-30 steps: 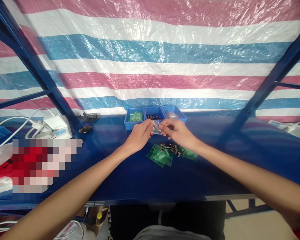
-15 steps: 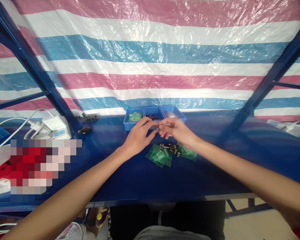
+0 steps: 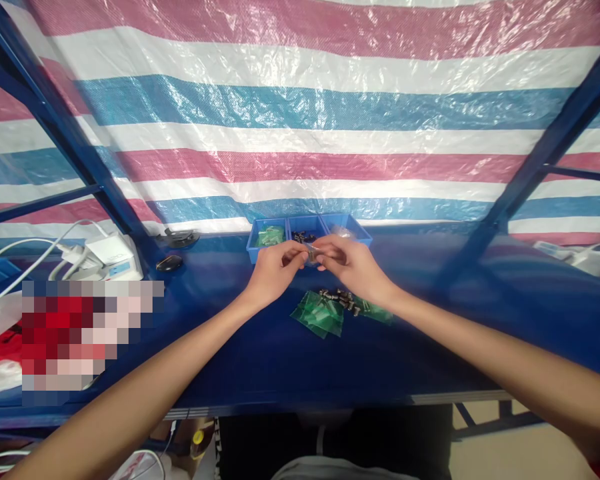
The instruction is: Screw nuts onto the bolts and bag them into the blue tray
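- Head view: bare left hand and bare right hand both pinch a small, shiny clear plastic bag between thumb and fingers, just in front of the blue plastic three-part tray.
- To do this well, both hands should likely pinch softly at the edges, so the bag does not slip or tear.
- Half a second ago, the left thumb and finger were wider apart; now they press closer together.
- Flat green plastic bags and small dark metal bits lie farther in front of the tray.
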### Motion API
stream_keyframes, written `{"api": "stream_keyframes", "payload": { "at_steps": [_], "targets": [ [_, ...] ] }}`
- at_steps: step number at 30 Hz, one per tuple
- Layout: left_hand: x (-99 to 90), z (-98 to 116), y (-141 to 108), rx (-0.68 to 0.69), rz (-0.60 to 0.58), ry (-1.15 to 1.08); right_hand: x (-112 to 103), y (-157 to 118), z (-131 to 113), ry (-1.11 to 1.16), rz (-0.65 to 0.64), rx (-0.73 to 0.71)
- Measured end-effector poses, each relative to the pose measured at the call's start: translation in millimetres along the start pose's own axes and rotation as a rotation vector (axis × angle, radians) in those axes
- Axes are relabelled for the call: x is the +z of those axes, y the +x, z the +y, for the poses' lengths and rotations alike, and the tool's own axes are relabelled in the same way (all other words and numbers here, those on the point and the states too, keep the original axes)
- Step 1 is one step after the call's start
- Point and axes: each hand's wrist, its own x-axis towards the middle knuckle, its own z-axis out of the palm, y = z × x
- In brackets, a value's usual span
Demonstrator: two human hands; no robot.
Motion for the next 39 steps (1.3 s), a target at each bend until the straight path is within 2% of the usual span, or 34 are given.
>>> {"api": "stream_keyframes", "payload": {
  "at_steps": [4, 7, 11, 14, 16, 21, 23, 26, 31, 36, 39],
  "targets": [
    [2.2, -1, -1, -0.044, -0.034, -0.059, -4, 2, 1, -0.061, 0.035, 0.021],
    [3.3, -5, -1, -0.046, -0.011, -0.075, -15, 6, 1, -0.126, 0.096, -0.015],
    [2.1, -11, 0, 0.025, 0.024, -0.042, -39, 17, 1, -0.176, 0.258, -0.039],
    [1.3, -13, 0, 0.082, -0.017, 0.053, -57, 27, 11, -0.222, 0.373, -0.022],
    [1.6, -14, -1, 0.115, -0.047, 0.127, -66, 32, 22, -0.290, 0.388, -0.002],
    [2.8, -17, -2, 0.224, -0.063, 0.218, -71, 35, 40, -0.643, 0.304, -0.077],
    [2.6, -15, -1, 0.241, -0.079, 0.241, -68, 33, 38, -0.691, 0.296, -0.142],
    [2.1, -9, -3, 0.175, -0.101, 0.268, -59, 27, 29, -0.708, 0.252, -0.248],
    [1.0, 7, -7, 0.068, -0.123, 0.251, -39, 14, 12, -0.725, -0.027, -0.379],
    [-1.4, 15, -7, 0.104, -0.137, 0.210, -29, 6, 7, -0.722, -0.248, -0.282],
    [-1.7, 14, -6, 0.109, -0.161, 0.231, -29, 6, 8, -0.706, -0.251, -0.170]
  ]
}}
